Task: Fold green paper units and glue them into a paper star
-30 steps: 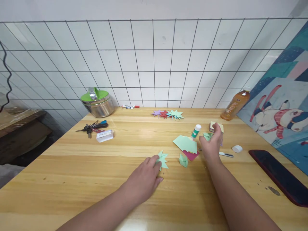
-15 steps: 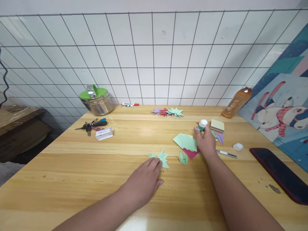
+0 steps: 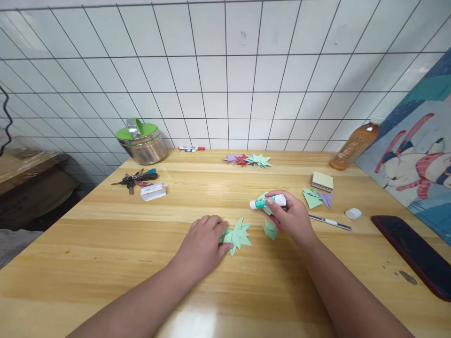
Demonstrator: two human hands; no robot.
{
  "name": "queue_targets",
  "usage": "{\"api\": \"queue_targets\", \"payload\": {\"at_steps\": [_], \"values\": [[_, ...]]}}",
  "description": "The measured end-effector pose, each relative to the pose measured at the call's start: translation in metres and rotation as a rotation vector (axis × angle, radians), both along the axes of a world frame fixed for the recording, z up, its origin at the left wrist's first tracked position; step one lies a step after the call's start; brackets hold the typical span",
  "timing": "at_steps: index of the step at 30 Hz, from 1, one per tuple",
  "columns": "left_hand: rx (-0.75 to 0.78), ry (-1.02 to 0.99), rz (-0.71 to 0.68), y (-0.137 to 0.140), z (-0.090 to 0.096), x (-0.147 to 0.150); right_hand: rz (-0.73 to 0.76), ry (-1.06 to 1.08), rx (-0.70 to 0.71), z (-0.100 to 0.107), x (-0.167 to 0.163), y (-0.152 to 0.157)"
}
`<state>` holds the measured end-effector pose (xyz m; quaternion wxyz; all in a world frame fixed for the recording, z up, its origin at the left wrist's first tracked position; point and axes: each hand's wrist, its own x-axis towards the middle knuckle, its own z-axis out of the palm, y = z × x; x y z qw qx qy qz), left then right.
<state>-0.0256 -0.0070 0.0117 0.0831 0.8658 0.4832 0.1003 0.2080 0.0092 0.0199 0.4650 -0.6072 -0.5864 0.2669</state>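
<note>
Thumb and fingers of my left hand (image 3: 203, 241) close on the left edge of a pale green folded-paper star (image 3: 238, 234) that lies on the table. My right hand (image 3: 294, 216) grips an uncapped glue stick (image 3: 266, 202), tilted almost level, its white end pointing left. Beneath the glue stick, sheets of green and magenta paper are mostly hidden by that hand. A small green folded piece (image 3: 270, 229) sits between the star and my right hand. The white glue cap (image 3: 353, 213) lies off to the right.
Behind are several finished paper stars (image 3: 259, 161), a marker (image 3: 191, 149) and a steel pot (image 3: 143, 145). Keys (image 3: 136, 179) and a small box (image 3: 153, 191) lie left. Rightward are folded papers (image 3: 312, 198), a paper stack (image 3: 322, 181), a cutter (image 3: 331, 222), a bottle (image 3: 354, 146) and a phone (image 3: 410, 253).
My right hand has brought the glue stick left and down, tipping it from upright to nearly level. My left hand has shifted slightly left, uncovering more of the green star. The view has tilted somewhat.
</note>
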Motion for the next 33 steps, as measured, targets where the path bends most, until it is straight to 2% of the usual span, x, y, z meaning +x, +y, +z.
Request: {"api": "queue_targets", "payload": {"at_steps": [8,12,19,25,33], "values": [[0.074,0.205,-0.118,-0.015,-0.008,0.019,0.076,-0.257,0.076,0.005,-0.018,-0.009],[0.122,0.248,-0.102,-0.028,-0.014,0.026,0.124,-0.372,0.058,0.004,-0.027,-0.010],[0.029,0.235,-0.104,-0.040,-0.014,0.028,0.215,-0.551,0.031,0.001,-0.035,-0.009],[0.008,0.253,-0.069,-0.045,-0.024,0.030,0.203,-0.748,0.036,-0.007,-0.047,-0.008],[0.107,0.275,-0.081,-0.050,-0.026,0.031,0.172,-0.861,0.066,-0.008,-0.052,-0.006]]}}
